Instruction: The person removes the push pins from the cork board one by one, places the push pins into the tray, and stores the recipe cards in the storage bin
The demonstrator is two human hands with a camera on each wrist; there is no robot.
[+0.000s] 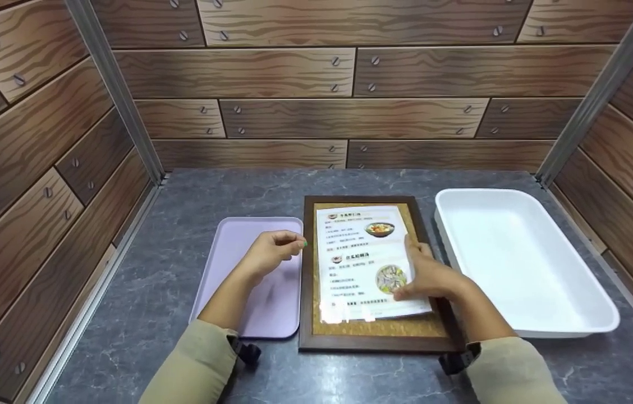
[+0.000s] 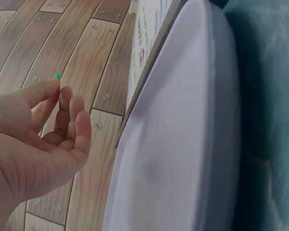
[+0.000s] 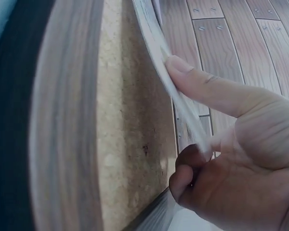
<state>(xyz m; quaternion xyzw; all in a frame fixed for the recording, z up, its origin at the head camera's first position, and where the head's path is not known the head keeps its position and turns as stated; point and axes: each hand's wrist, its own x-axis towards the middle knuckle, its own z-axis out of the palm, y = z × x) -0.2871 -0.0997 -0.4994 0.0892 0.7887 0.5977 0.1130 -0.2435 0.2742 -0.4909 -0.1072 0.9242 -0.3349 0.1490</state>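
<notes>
A printed sheet (image 1: 361,252) with pictures of food bowls lies over a dark-framed corkboard (image 1: 372,328). My right hand (image 1: 431,275) holds the sheet by its right edge. In the right wrist view the thumb (image 3: 183,67) lies on the sheet's face, several fingers curl at its edge, and that edge stands raised off the cork. Over the lilac tray (image 1: 238,241), close to the board's left side, my left hand (image 1: 274,255) pinches a tiny green pushpin (image 2: 57,76) between thumb and fingertip. The pin's point is too small to make out.
A white plastic basin (image 1: 510,264) stands right of the corkboard. The lilac tray lies against the board's left side. Wood-patterned walls (image 1: 350,73) enclose the dark marbled tabletop (image 1: 221,191) at the back and both sides.
</notes>
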